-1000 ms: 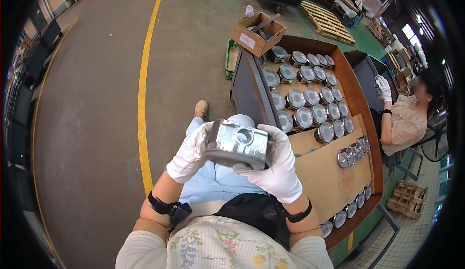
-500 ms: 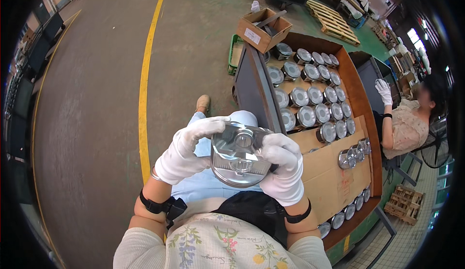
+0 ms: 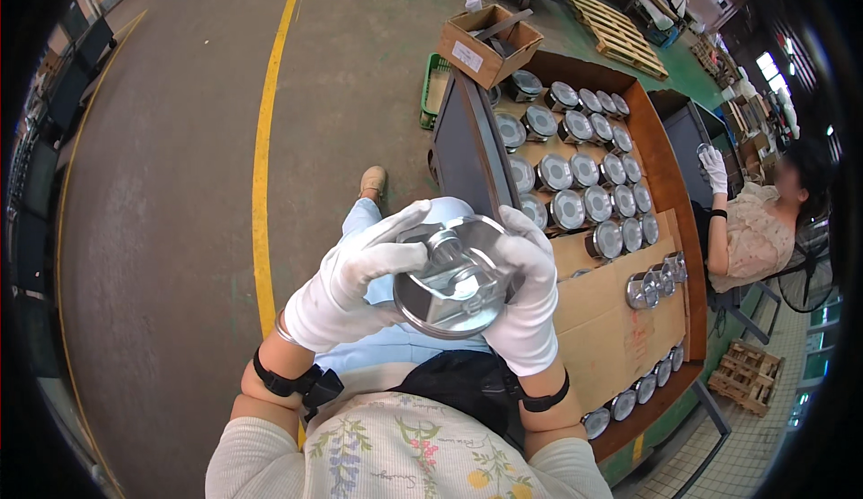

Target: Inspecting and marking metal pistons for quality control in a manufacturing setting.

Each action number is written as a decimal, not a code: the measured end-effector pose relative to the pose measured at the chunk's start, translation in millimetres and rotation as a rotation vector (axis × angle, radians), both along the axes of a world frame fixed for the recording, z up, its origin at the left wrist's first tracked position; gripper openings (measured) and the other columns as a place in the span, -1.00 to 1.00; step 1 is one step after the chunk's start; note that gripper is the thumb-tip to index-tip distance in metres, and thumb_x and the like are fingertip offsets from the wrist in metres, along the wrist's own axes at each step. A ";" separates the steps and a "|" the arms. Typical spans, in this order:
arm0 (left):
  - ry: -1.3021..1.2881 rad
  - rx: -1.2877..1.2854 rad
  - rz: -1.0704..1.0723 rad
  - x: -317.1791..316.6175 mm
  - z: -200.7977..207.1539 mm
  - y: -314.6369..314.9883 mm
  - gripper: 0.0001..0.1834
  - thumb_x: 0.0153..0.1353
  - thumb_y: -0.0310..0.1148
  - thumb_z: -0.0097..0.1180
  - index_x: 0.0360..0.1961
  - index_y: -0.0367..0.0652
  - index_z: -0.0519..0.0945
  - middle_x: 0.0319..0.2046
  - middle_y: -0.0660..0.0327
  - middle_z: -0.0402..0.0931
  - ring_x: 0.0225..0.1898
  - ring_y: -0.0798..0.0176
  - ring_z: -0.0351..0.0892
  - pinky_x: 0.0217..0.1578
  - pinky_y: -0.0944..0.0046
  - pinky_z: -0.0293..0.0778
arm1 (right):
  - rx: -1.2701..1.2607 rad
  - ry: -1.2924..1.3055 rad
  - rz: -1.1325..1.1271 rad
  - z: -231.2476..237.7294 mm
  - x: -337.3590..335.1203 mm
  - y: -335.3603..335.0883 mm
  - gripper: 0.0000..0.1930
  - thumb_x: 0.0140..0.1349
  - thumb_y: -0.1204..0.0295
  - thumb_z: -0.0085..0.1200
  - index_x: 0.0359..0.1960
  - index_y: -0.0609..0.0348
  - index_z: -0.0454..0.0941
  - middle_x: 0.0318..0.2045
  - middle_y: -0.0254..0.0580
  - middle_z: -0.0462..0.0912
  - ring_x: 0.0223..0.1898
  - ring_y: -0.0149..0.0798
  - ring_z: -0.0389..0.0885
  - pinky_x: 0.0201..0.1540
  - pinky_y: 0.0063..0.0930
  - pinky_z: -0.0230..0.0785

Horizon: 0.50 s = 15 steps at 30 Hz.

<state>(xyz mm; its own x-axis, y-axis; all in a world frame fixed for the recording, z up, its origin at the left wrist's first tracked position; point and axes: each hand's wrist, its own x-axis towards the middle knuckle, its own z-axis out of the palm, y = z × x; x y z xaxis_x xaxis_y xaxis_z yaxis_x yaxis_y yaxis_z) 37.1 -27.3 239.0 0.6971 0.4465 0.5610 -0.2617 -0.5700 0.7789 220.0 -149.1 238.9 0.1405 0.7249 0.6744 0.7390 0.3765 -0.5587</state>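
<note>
Between my two white-gloved hands is a shiny metal engine piston (image 3: 454, 288), held up over my lap. Its hollow underside faces up toward me, with the pin boss showing inside. My left hand (image 3: 360, 270) grips the piston's left side, fingers reaching over the upper edge. From the right, my right hand (image 3: 526, 292) clasps the other side, fingertips at its upper right rim. Rows of similar pistons (image 3: 557, 173) stand crown up in the large cardboard-lined bin to my right.
A brown carton (image 3: 490, 48) sits on the bin's far corner, above a green basket (image 3: 434, 90) on the floor. Cardboard sheets (image 3: 611, 337) cover the bin's near part. Beyond it sits a co-worker (image 3: 755, 229) with a raised gloved hand. Wooden pallets (image 3: 616, 34) lie farther back.
The piston has been turned in my hands, so its hollow inside shows more openly. My left fingers have shifted along its upper edge, and my right fingers have moved up its side.
</note>
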 end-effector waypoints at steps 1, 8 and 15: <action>0.002 0.043 0.017 1.5 1.2 -1.4 -0.18 -0.37 -0.62 0.49 0.04 -0.04 0.43 0.14 -0.11 0.42 0.17 -0.22 0.42 0.15 -0.01 0.36 | -0.068 0.068 -0.003 -1.8 -0.6 0.0 -0.23 -0.13 0.65 0.38 0.14 0.09 0.20 0.13 0.09 0.34 0.09 -0.13 0.48 0.10 -0.30 0.41; 0.031 0.131 0.023 12.0 15.1 -2.7 -0.08 -0.41 -0.40 0.59 0.10 -0.14 0.40 0.04 -0.01 0.49 0.17 -0.17 0.43 0.22 -0.07 0.26 | -0.285 0.534 0.094 -20.1 -7.0 -0.6 -0.41 -0.10 0.71 0.26 0.03 0.15 0.35 -0.01 -0.05 0.52 0.02 -0.13 0.54 0.09 -0.33 0.36; 0.075 0.018 0.179 18.5 -4.5 -0.7 -0.11 -0.38 -0.40 0.56 0.10 -0.13 0.42 0.11 -0.03 0.46 0.16 -0.13 0.44 0.22 0.03 0.27 | -0.366 0.992 0.211 -19.8 -3.7 -5.2 -0.51 0.03 0.66 0.24 0.02 0.15 0.36 0.04 -0.14 0.50 0.07 -0.27 0.50 0.15 -0.38 0.34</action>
